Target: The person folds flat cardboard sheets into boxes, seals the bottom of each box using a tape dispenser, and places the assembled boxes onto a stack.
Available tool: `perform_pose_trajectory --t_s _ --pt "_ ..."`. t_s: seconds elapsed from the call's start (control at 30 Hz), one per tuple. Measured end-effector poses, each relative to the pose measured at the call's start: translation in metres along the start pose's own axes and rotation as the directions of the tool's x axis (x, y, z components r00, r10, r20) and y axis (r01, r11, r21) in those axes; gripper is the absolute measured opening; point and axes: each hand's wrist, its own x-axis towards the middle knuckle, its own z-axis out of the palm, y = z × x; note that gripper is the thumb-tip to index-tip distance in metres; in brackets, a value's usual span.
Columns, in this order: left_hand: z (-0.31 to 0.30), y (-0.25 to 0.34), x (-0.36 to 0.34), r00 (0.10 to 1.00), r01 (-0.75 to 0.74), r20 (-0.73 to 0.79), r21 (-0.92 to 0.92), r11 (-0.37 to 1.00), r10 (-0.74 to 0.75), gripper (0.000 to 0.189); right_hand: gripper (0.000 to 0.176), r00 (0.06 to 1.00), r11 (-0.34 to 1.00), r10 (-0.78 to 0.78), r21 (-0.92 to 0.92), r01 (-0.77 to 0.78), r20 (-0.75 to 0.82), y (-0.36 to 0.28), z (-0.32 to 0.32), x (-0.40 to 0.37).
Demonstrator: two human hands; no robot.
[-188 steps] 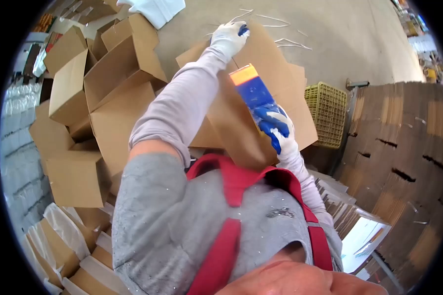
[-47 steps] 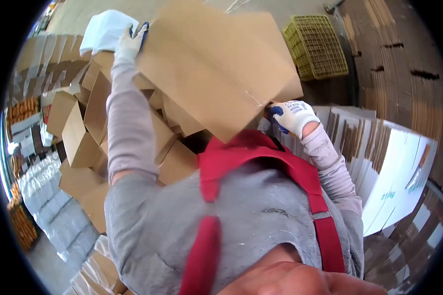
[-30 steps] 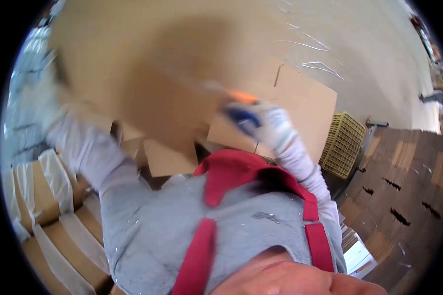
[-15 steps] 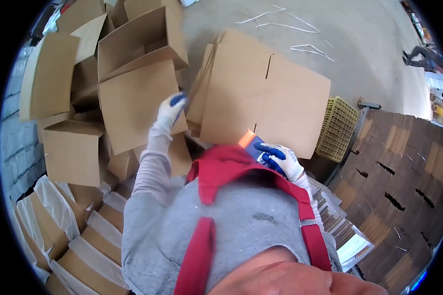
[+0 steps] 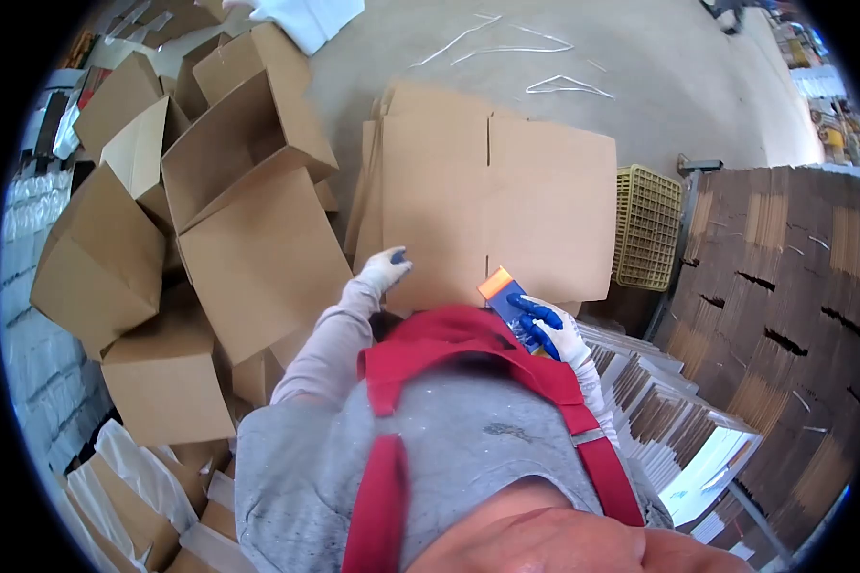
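Observation:
A stack of flat cardboard sheets (image 5: 549,205) lies in front of me, its top sheet slotted along the middle. My left hand (image 5: 386,270), in a white glove with blue fingertips, hovers by the lower left corner of the stack, fingers slightly curled; whether it touches the cardboard I cannot tell. My right hand (image 5: 550,329), gloved the same way, is wrapped round a blue and orange tool (image 5: 503,292) near the stack's lower edge. Part of the tool is hidden under the fingers.
Opened cardboard boxes (image 5: 263,263) are piled at the left. A yellow crate (image 5: 648,227) stands right of the stack, beside bundled brown cardboard (image 5: 774,286). White strapping pieces (image 5: 569,88) lie on the floor. Lined boxes (image 5: 129,492) are at the lower left.
My left hand has moved right, from the opened boxes to the flat stack. The camera view has shifted. My right hand still holds the tool, which now shows more.

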Motion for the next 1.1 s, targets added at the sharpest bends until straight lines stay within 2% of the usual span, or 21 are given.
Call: perform_pose_trajectory --t_s 0.03,0.1,0.13,0.17,0.23,0.3,0.33,0.37,0.43,0.47,0.53,0.63,0.67,0.7,0.8,0.87,0.9,0.97,1.03,1.1 --pt "0.008 -0.003 0.003 0.999 -0.011 0.038 -0.011 1.0 0.011 0.055 0.042 0.999 0.998 -0.015 -0.059 0.012 -0.037 -0.006 0.004 0.001" --pt "0.019 0.002 0.007 0.99 -0.093 0.124 0.269 0.959 0.061 0.062 0.04 0.995 0.99 -0.048 -0.137 0.036 -0.083 -0.012 0.002 0.005" --pt "0.031 -0.006 0.019 0.977 -0.196 0.164 0.464 0.864 0.133 0.068 0.04 0.996 0.993 -0.054 -0.112 0.046 -0.074 -0.007 0.001 0.009" --pt "0.02 0.03 -0.005 0.971 -0.204 0.223 0.605 0.769 0.082 0.069 0.04 0.996 0.995 -0.061 -0.084 0.055 -0.066 -0.006 0.0 0.01" --pt "0.025 0.046 0.005 0.957 -0.283 0.267 0.774 0.566 0.112 0.07 0.04 0.996 0.993 -0.051 -0.113 0.041 -0.079 -0.015 0.002 0.007" --pt "0.027 0.063 0.03 0.954 -0.293 0.277 0.795 0.53 0.113 0.07 0.041 0.997 0.985 -0.012 -0.173 -0.002 -0.077 -0.029 -0.004 0.01" --pt "0.03 0.069 0.04 0.952 -0.295 0.296 0.811 0.505 0.081 0.071 0.04 0.996 0.996 0.017 -0.083 -0.024 -0.086 -0.035 -0.005 0.006" --pt "0.03 0.077 0.047 0.946 -0.315 0.307 0.806 0.501 0.101 0.071 0.04 0.994 0.995 0.015 -0.094 -0.025 -0.107 -0.043 -0.007 0.002" --pt "0.024 0.095 0.061 0.956 -0.244 0.293 0.781 0.575 0.008 0.071 0.045 0.997 0.996 0.05 -0.064 -0.055 -0.063 -0.056 -0.013 -0.004" --pt "0.018 0.101 0.061 0.96 -0.242 0.277 0.767 0.595 0.033 0.071 0.045 0.997 0.996 0.04 -0.073 -0.045 -0.071 -0.058 -0.017 -0.006" --pt "0.007 0.106 0.067 0.965 -0.231 0.258 0.752 0.617 0.046 0.071 0.052 0.999 0.972 0.038 0.23 -0.044 0.03 -0.055 -0.021 -0.008" --pt "-0.012 0.102 0.077 0.978 -0.196 0.194 0.736 0.648 0.077 0.071 0.058 0.997 0.965 -0.051 0.26 0.036 0.053 -0.044 -0.03 0.002" --pt "-0.021 0.102 0.082 0.982 -0.179 0.176 0.733 0.657 0.071 0.071 0.058 0.997 0.944 -0.074 0.323 0.068 0.006 -0.043 -0.029 0.007" --pt "-0.029 0.102 0.087 0.985 -0.162 0.16 0.73 0.664 0.064 0.071 0.058 0.994 0.947 -0.109 0.307 0.095 0.03 -0.044 -0.033 0.013" --pt "-0.052 0.114 0.102 0.992 -0.108 0.123 0.731 0.674 0.025 0.07 0.058 0.994 0.922 -0.105 0.376 0.098 0.0 -0.053 -0.035 0.03" --pt "-0.062 0.128 0.12 0.995 -0.081 0.104 0.749 0.658 0.005 0.07 0.057 0.992 0.947 -0.055 0.309 0.089 -0.116 -0.051 -0.043 0.043" --pt "-0.068 0.138 0.128 0.996 -0.072 0.09 0.756 0.651 0.005 0.07 0.057 0.992 0.943 -0.056 0.321 0.092 -0.117 -0.049 -0.049 0.051" --pt "-0.076 0.155 0.148 0.996 -0.06 0.084 0.772 0.633 -0.007 0.07 0.053 0.965 0.947 -0.129 0.262 0.188 -0.227 -0.044 -0.063 0.066" --pt "-0.078 0.181 0.175 0.998 -0.046 0.007 0.802 0.596 0.068 0.07 0.052 0.963 0.948 -0.104 0.267 0.171 -0.247 -0.047 -0.082 0.083" --pt "-0.078 0.22 0.201 0.996 -0.065 0.016 0.821 0.567 0.092 0.071 0.051 0.96 0.952 -0.087 0.261 0.159 -0.268 -0.051 -0.113 0.105"
